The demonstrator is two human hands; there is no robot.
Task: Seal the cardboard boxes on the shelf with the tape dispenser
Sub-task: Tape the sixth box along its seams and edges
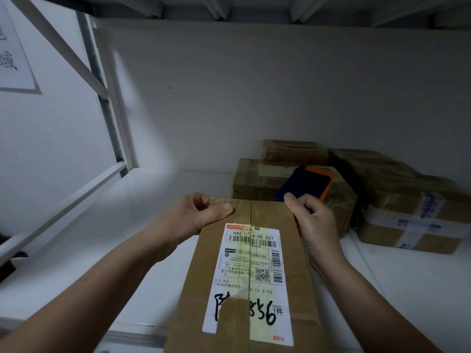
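Note:
A long cardboard box [290,250] with a white shipping label lies on the white shelf [76,250], reaching toward me. My left hand [198,215] grips its far left corner, thumb pressing on clear tape across the far edge. At the far right corner my right hand [313,220] grips the blue and orange tape dispenser [305,184], which tilts up and away over the box's far edge.
Several taped cardboard boxes [257,179] stand behind and to the right, one [413,225] with blue and white tape. The shelf frame's metal posts [107,108] rise at the left. Another shelf board [254,6] runs overhead.

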